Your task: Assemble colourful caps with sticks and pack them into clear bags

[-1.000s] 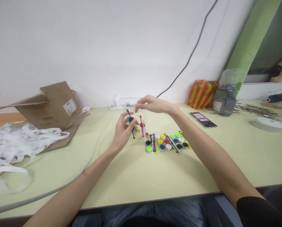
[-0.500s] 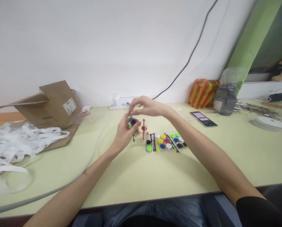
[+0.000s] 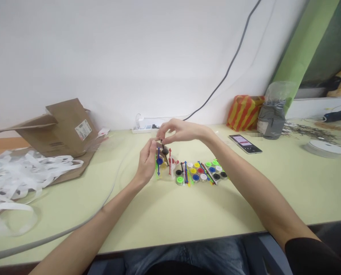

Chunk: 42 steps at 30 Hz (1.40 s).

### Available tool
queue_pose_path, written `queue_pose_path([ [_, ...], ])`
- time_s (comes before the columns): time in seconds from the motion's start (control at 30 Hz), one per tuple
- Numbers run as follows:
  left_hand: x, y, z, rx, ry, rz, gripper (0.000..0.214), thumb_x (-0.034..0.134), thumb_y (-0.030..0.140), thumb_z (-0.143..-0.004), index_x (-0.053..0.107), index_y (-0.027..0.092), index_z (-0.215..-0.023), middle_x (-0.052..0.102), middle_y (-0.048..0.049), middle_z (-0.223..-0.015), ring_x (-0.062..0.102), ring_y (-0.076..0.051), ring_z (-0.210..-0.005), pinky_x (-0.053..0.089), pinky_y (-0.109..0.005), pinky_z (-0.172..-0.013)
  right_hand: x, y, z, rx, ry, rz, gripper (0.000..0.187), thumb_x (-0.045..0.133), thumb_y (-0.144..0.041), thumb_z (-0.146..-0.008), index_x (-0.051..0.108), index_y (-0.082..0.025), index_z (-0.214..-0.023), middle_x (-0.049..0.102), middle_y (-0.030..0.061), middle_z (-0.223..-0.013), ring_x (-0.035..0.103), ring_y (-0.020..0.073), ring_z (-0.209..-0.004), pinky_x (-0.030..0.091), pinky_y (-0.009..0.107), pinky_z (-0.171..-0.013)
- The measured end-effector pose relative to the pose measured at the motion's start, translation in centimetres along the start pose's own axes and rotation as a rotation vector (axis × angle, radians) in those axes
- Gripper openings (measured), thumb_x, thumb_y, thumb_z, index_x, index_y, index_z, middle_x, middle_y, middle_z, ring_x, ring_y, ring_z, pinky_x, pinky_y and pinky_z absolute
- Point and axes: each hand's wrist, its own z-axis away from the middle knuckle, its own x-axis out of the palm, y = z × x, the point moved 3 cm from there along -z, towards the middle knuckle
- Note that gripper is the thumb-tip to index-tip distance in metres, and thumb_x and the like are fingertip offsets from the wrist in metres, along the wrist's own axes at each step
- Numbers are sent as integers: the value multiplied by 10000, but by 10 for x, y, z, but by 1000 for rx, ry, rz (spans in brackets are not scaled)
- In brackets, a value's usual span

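Black plastic disc (image 3: 165, 151) rides on a thin dark stick (image 3: 166, 158), whose top end is pinched between thumb and fingertips of the right hand (image 3: 182, 130). The left hand (image 3: 146, 165) stands cupped against the near side of the small cluster, its fingers pressed close together; its palm hides what, if anything, they hold. The two hands have drawn closer than a second ago, and the blue arrow-tipped stick (image 3: 158, 168) with its blue disc (image 3: 159, 161) now stands upright. Just right of it rises a red arrow-tipped stick (image 3: 169, 162). The cluster's base and any clear part are hard to make out behind the fingers. Farther right on the pale green worktop (image 3: 170, 217), a row of coloured round caps (image 3: 200, 172) lies among loose coloured sticks. Beyond are a smartphone (image 3: 245, 143) and a roll of white tape (image 3: 325, 149); far left, white plastic strapping (image 3: 16, 183) spills before a cardboard box (image 3: 64, 130).
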Motion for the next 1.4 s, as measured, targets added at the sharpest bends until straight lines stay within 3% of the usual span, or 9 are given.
queue_pose_path([
  [0.23,1,-3,0,-35,20,87,430,474,571,-988,630,207,-1156,691,-36,-888,636,-122,-608,517,-238,-557,-5,2,3,23,19,-14,40,683,-193,-790,718,-176,-780,743,34,-922,645,185,-923,472,307,-850],
  [0.5,-2,-1,-1,-61,52,80,448,482,591,-976,645,213,-1151,705,-61,-955,688,-163,-746,542,-242,-592,-1,11,3,46,-131,2,213,632,-348,-915,755,-174,-911,750,38,-974,639,178,-923,468,296,-843],
  [0.63,-5,0,-2,-63,89,99,444,454,576,-993,635,216,-1179,701,-59,-927,684,-154,-724,533,-232,-567,-9,10,6,43,56,-59,339,543,-452,-986,707,-156,-991,734,81,-1047,636,180,-975,477,300,-869],
  [0.73,-6,0,-3,-65,136,141,437,442,567,-1000,619,212,-1185,715,-67,-937,701,-170,-747,546,-242,-572,-13,11,9,97,130,-120,421,641,-454,-930,582,-185,-1248,734,81,-1054,655,173,-930,500,292,-804],
  [0.8,-7,1,-4,-48,183,164,432,444,566,-999,611,209,-1177,728,-72,-947,712,-181,-759,562,-258,-591,-11,15,9,130,119,-135,523,726,-405,-861,543,-193,-1302,743,69,-1020,667,167,-869,507,278,-740],
  [0.93,-11,3,-7,-1,230,155,396,479,551,-991,610,214,-1155,746,-76,-974,734,-197,-813,580,-280,-646,-3,28,-2,64,98,-116,186,699,-294,-834,709,-130,-922,737,60,-826,657,147,-746,501,269,-684],
  [1.0,-14,2,-8,5,216,135,374,528,536,-973,609,215,-1146,753,-81,-992,743,-207,-844,591,-299,-678,2,36,-9,39,147,-114,139,677,-257,-824,716,-125,-806,720,45,-756,638,135,-710,493,268,-679],
  [1.17,-21,-4,-13,-30,223,141,394,558,538,-958,642,174,-1082,764,-132,-1048,754,-229,-889,599,-356,-770,14,46,-13,37,234,-245,162,706,-289,-798,715,-128,-782,694,24,-701,632,127,-689,481,258,-654],
  [1.4,-26,-7,-19,-21,232,150,390,658,507,-896,689,161,-1074,762,-119,-1026,748,-222,-872,595,-311,-707,8,55,-9,8,459,-416,232,726,-376,-812,704,-147,-843,696,28,-755,621,116,-678,507,264,-672],
])
